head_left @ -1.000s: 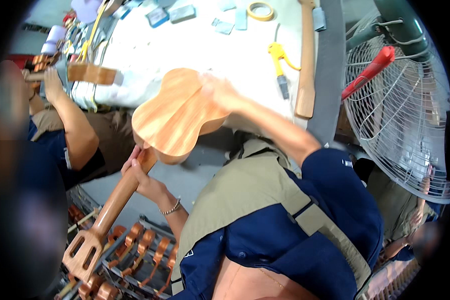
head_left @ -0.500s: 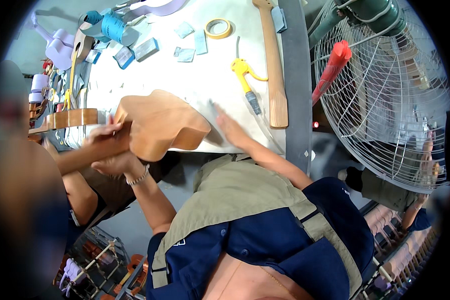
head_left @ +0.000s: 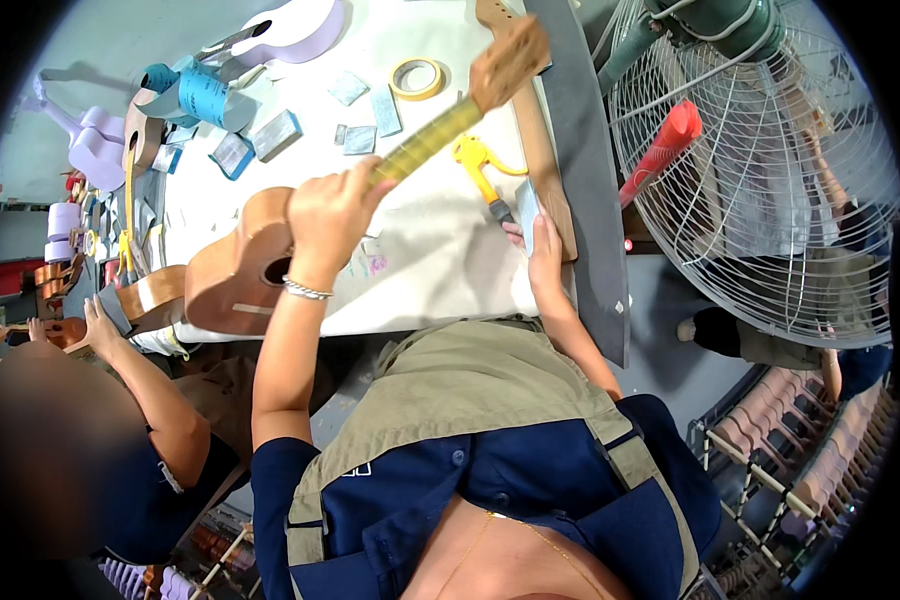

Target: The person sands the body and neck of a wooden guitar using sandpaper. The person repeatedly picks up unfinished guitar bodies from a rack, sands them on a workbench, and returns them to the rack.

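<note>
My left hand point(head_left: 328, 215), a bracelet at its wrist, is wrapped round the neck of a small wooden ukulele point(head_left: 232, 250). The ukulele's face and soundhole are turned up; its neck slants to the far right, with yellow tape point(head_left: 425, 146) along the fingerboard and the bare headstock point(head_left: 510, 65) at its end. At the right side of the table my right hand point(head_left: 544, 250) grips a piece of blue-grey sandpaper point(head_left: 527, 212). That hand is beside a long wooden strip point(head_left: 542, 150) and the hose end of a yellow air blow gun point(head_left: 478, 165).
Masking tape point(head_left: 416, 78), sandpaper pieces point(head_left: 360, 140), sanding blocks point(head_left: 276, 136) and a blue sandpaper roll point(head_left: 210, 98) lie on the table. A purple ukulele point(head_left: 300, 28) lies beyond. Another person's arm point(head_left: 135, 365) is at left; a caged fan point(head_left: 760, 200) stands right.
The ukulele has turned from back-up to face-up, its neck swinging from the left to the far right. My right hand has moved right and now holds sandpaper beside the wooden strip.
</note>
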`<action>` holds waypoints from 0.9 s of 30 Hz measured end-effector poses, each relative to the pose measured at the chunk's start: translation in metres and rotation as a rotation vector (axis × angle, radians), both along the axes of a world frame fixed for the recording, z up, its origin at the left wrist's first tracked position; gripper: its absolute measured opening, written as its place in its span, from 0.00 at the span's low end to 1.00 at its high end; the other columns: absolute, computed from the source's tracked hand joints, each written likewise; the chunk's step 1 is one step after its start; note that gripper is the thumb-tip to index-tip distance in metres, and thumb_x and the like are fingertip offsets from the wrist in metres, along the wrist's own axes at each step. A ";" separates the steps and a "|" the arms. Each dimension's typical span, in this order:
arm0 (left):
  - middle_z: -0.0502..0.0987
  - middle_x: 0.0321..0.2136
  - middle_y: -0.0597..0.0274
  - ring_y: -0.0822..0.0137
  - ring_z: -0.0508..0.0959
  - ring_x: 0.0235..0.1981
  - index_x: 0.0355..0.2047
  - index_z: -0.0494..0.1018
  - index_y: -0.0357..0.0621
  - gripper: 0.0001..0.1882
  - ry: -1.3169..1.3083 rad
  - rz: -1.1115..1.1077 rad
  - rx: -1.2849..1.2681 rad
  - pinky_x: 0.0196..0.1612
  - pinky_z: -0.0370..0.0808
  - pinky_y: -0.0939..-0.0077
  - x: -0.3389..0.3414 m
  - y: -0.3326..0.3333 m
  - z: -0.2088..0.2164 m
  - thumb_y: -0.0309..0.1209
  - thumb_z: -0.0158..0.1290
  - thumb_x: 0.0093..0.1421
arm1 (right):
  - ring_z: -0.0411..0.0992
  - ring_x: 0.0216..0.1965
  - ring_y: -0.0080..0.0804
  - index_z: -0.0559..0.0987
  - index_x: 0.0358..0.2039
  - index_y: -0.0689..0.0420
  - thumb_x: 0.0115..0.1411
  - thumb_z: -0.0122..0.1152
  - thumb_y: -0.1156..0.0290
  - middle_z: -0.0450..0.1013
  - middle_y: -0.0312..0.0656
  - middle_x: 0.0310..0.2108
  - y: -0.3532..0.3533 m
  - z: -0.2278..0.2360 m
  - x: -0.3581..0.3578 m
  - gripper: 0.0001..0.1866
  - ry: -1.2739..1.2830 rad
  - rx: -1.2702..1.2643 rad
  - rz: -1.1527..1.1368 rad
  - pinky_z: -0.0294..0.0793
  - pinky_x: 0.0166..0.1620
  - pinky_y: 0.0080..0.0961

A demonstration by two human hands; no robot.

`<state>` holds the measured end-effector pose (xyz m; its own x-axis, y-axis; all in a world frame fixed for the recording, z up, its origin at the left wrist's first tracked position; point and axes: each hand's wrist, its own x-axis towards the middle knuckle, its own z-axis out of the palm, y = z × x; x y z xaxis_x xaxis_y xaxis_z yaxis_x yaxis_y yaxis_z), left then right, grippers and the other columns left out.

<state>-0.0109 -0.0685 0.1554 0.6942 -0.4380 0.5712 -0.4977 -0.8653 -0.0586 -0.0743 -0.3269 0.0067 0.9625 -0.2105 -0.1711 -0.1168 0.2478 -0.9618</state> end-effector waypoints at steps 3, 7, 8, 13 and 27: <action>0.66 0.12 0.71 0.71 0.67 0.13 0.37 0.75 0.50 0.15 -0.009 0.031 0.085 0.19 0.63 0.78 0.002 0.001 -0.053 0.42 0.57 0.51 | 0.73 0.36 0.29 0.57 0.60 0.61 0.67 0.33 0.59 0.65 0.44 0.49 0.006 0.001 -0.002 0.26 0.018 -0.010 -0.003 0.70 0.38 0.22; 0.67 0.15 0.72 0.70 0.67 0.17 0.40 0.75 0.50 0.17 0.038 0.081 0.115 0.25 0.64 0.75 -0.001 -0.014 -0.093 0.41 0.56 0.51 | 0.71 0.38 0.28 0.60 0.59 0.61 0.66 0.35 0.60 0.62 0.46 0.50 0.015 0.003 0.004 0.25 -0.024 -0.180 0.053 0.70 0.36 0.21; 0.68 0.16 0.72 0.70 0.68 0.19 0.41 0.75 0.51 0.18 0.059 0.102 0.130 0.26 0.65 0.74 -0.001 -0.016 -0.100 0.40 0.56 0.50 | 0.70 0.40 0.30 0.60 0.59 0.61 0.66 0.36 0.61 0.61 0.47 0.51 0.021 0.007 0.007 0.25 -0.038 -0.270 0.067 0.70 0.38 0.22; 0.71 0.32 0.64 0.63 0.69 0.38 0.50 0.68 0.49 0.29 0.193 0.267 0.314 0.50 0.61 0.48 -0.024 -0.007 -0.076 0.37 0.59 0.45 | 0.60 0.52 0.45 0.60 0.58 0.60 0.62 0.46 0.68 0.56 0.52 0.55 0.059 0.038 0.022 0.25 -0.411 -0.752 0.228 0.61 0.54 0.33; 0.68 0.38 0.58 0.56 0.68 0.40 0.47 0.64 0.41 0.41 0.489 0.591 -0.091 0.47 0.63 0.64 -0.051 0.054 -0.031 0.42 0.67 0.32 | 0.45 0.65 0.33 0.57 0.60 0.58 0.56 0.52 0.52 0.53 0.41 0.62 0.154 0.049 0.079 0.36 -0.714 -1.356 0.969 0.33 0.62 0.56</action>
<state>-0.0615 -0.0142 0.1243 0.9809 0.1177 0.1550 0.0972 -0.9863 0.1336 0.0049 -0.1727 0.0553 0.6192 0.7812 0.0795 0.7533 -0.5623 -0.3412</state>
